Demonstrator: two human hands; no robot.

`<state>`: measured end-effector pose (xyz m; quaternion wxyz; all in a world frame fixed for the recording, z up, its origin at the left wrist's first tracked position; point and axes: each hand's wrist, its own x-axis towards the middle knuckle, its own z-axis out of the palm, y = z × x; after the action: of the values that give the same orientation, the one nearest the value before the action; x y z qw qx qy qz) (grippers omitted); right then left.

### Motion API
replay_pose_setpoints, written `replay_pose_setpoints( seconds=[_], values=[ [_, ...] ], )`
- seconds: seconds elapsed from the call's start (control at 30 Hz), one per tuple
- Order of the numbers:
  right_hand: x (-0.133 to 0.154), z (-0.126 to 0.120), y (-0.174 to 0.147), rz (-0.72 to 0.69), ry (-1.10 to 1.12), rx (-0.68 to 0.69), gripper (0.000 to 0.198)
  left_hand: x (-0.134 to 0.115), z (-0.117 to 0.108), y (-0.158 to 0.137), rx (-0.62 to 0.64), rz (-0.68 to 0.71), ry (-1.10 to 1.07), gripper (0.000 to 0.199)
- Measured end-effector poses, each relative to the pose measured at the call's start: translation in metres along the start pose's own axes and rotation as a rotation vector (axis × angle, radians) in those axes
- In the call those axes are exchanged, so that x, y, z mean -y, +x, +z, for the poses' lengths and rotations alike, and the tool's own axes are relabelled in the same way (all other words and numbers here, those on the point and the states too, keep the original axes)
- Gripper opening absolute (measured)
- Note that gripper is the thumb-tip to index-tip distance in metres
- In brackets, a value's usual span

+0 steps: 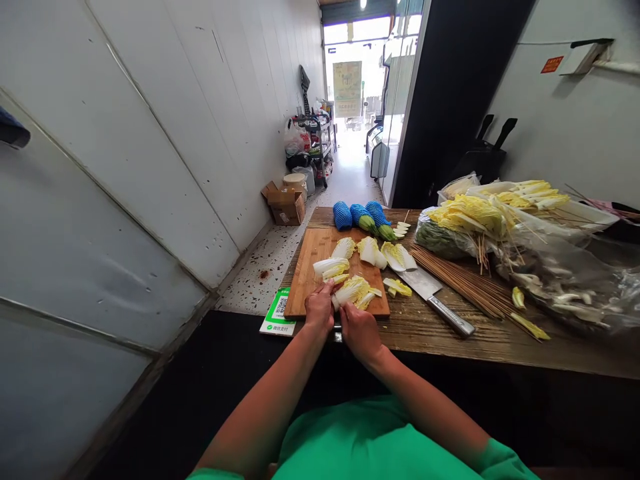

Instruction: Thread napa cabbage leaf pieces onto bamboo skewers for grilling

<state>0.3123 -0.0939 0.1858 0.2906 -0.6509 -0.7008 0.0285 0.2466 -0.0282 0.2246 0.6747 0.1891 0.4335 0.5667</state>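
At the front edge of a wooden cutting board (pixel 310 267), my left hand (pixel 319 310) is closed with its fingertips on the white base of a napa cabbage piece (pixel 352 291). My right hand (pixel 360 333) is closed at the near side of the same piece, its fingers partly hidden. Whether a skewer is between the fingers cannot be seen. Other cut cabbage pieces (pixel 343 249) lie on the board beyond my hands. A cleaver (pixel 425 285) rests to the right, its metal handle (pixel 451 316) towards me, with cabbage leaves (pixel 399 256) over its blade end.
Bamboo skewers (pixel 457 280) lie right of the cleaver. Behind them are skewered cabbage (pixel 470 215) and a clear plastic bag (pixel 570 280) of pale food. Green vegetables in blue foam nets (pixel 361 217) sit behind the board. A green payment card (pixel 279 313) is at the left.
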Motion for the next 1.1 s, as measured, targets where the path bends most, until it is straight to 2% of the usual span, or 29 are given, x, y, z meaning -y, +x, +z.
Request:
replay_pose_setpoints(
  seconds=[0.13, 0.2, 0.3, 0.4, 0.57, 0.77, 1.1],
  values=[
    [-0.003, 0.0, -0.001, 0.003, 0.024, 0.012, 0.024, -0.007, 0.001, -0.001, -0.018, -0.055, -0.02, 0.007],
    [-0.004, 0.001, -0.002, -0.011, 0.032, 0.013, 0.024, -0.009, 0.001, -0.003, -0.029, -0.04, -0.041, 0.007],
    [-0.006, 0.001, -0.003, -0.025, 0.019, 0.009, 0.023, -0.008, 0.002, -0.004, -0.058, -0.015, -0.048, 0.003],
    [-0.006, 0.002, -0.001, -0.017, 0.002, -0.002, 0.023, -0.002, 0.001, -0.003, -0.065, -0.049, -0.014, 0.001],
    [-0.007, 0.004, 0.001, -0.047, -0.003, -0.035, 0.024, -0.003, -0.002, -0.003, -0.052, -0.061, 0.015, 0.011],
    [-0.006, 0.001, -0.005, -0.049, -0.002, -0.017, 0.024, -0.013, 0.002, -0.001, -0.093, 0.012, -0.015, 0.007],
    [-0.004, -0.001, -0.003, -0.002, 0.006, 0.007, 0.022, -0.008, -0.001, 0.001, -0.028, -0.062, -0.008, 0.005]
  ],
)
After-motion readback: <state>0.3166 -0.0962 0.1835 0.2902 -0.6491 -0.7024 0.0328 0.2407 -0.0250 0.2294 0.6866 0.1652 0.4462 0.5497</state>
